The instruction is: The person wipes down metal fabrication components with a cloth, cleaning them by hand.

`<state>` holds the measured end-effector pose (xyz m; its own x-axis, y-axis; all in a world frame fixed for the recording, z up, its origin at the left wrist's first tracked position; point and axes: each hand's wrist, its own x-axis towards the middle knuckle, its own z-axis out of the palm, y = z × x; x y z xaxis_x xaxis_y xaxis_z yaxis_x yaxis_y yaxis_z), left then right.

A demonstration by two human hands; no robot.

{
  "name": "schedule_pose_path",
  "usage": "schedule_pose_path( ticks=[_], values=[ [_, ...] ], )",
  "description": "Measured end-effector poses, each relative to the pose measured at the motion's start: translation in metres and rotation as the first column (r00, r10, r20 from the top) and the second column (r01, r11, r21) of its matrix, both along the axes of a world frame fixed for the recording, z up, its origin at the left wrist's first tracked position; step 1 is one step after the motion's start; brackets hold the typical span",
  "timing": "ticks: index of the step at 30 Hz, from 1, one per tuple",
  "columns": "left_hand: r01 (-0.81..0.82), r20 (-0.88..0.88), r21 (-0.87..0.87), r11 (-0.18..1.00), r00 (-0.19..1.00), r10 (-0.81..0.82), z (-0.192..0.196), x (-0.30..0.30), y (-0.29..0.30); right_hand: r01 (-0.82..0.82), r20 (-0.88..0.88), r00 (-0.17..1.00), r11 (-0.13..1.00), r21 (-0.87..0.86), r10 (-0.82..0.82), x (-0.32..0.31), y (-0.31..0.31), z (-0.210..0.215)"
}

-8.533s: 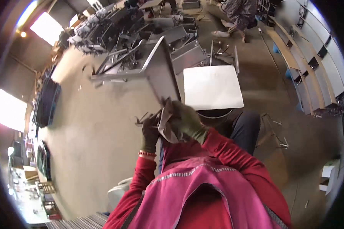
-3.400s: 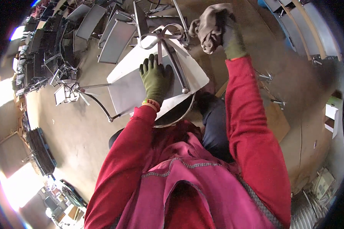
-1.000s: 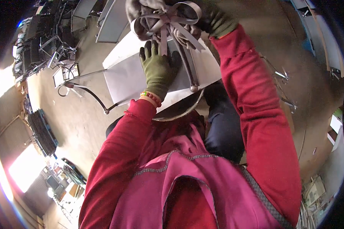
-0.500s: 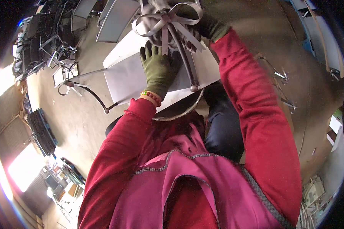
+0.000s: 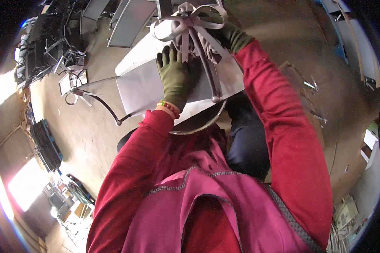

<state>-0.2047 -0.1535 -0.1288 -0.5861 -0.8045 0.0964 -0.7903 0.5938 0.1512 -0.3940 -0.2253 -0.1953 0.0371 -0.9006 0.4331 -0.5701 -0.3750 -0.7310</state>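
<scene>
A piece of metal furniture stands before me, with a pale grey-white panel (image 5: pixel 141 86), curved dark rods (image 5: pixel 207 71) and a silver bow-shaped strip (image 5: pixel 213 16) at the top. My left hand (image 5: pixel 175 80), in an olive glove, lies on the panel with its fingers stretched out. In a matching glove, my right hand (image 5: pixel 235 37) reaches behind the bow at the far side. A bunched grey rag (image 5: pixel 204 51) is at that hand, partly covered by the bow. The right fingers are mostly hidden, but the hand appears closed on the rag.
Several stacked dark metal frames (image 5: pixel 38 50) stand at the far left. A curved metal leg (image 5: pixel 103 105) sticks out to the left of the panel. Flat panels (image 5: pixel 131 23) lean beyond it. On the right floor are thin metal pieces (image 5: pixel 310 84).
The rag, blurred before, has shifted slightly behind the bow along with my right hand. The furniture has moved a little to the right and down in view. My left hand stays on the panel.
</scene>
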Motion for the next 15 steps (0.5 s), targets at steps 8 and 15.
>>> schedule_pose_path(
  ticks=[8, 15],
  values=[
    [0.016, 0.060, 0.029, 0.999, 0.998, -0.017, 0.002, -0.003, -0.001, -0.146, -0.161, 0.978, 0.986, -0.085, 0.131, -0.014, 0.031, 0.076],
    [-0.008, 0.062, 0.021, 1.000, 0.998, 0.007, 0.002, -0.003, -0.001, -0.006, 0.190, 0.981, 0.982, -0.189, 0.042, -0.033, 0.074, 0.025]
  ],
)
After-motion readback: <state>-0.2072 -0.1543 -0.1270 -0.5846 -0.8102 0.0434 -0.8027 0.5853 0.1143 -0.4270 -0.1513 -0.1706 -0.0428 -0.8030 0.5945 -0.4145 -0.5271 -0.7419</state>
